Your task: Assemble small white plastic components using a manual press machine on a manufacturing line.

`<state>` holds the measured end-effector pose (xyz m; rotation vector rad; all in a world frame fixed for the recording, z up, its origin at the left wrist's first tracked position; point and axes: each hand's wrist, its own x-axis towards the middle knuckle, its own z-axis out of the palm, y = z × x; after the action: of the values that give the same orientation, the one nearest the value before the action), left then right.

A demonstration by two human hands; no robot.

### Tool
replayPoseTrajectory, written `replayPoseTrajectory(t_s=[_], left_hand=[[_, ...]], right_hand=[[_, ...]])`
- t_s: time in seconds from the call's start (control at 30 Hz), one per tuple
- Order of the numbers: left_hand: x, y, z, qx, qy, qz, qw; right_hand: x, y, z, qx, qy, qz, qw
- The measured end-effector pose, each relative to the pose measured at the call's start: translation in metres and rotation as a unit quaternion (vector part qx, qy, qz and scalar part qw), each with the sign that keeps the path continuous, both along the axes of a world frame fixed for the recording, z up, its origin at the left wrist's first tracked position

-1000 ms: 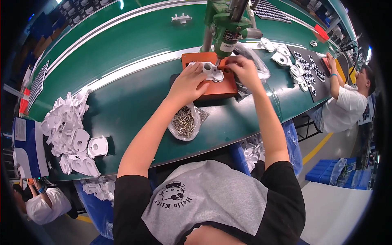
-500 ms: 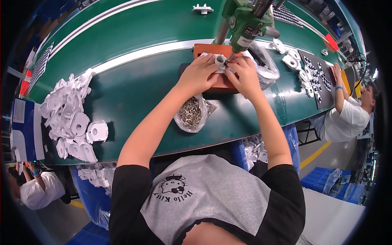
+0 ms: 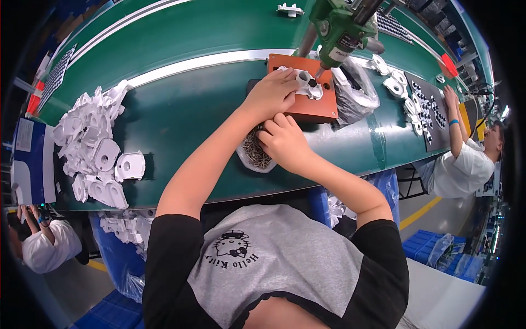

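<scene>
Here's the left hand [image 3: 272, 93], reaching forward palm down over the orange block [image 3: 320, 111], fingers lying close together across the left end of the white part [image 3: 313, 92], thumb bent toward the near edge; whether they grip or merely press, the view can't tell. The part sits on top of the block, a small black piece [image 3: 312, 83] at its middle, and the green press [image 3: 335, 34] leans in with its tip just above. Below, the right hand [image 3: 287, 143] is turned inward at the open bag of screws [image 3: 253, 155], fingers curled over its right side; any pinch is hidden. That hand and the left forearm cover much of the bag. Right of the block, 1 clear bag [image 3: 359, 98] crowds close; far left on the bench [image 3: 181, 123], a heap of white parts [image 3: 87, 137]. 2 co-workers flank the scene.
</scene>
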<state>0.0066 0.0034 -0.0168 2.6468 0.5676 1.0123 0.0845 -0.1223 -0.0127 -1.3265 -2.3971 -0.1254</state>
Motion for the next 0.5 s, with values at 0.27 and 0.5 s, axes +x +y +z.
replayPoseTrajectory(t_s=[0.27,0.5], left_hand=[[0.000,-0.002,0.002,-0.010,-0.001,0.000,1.000],[-0.001,-0.006,0.006,-0.029,-0.011,0.000,1.000]], right_hand=[[0.005,0.001,0.004,-0.011,0.184,0.017,0.983],[0.046,0.003,0.037,-0.147,0.360,-0.038,0.920]])
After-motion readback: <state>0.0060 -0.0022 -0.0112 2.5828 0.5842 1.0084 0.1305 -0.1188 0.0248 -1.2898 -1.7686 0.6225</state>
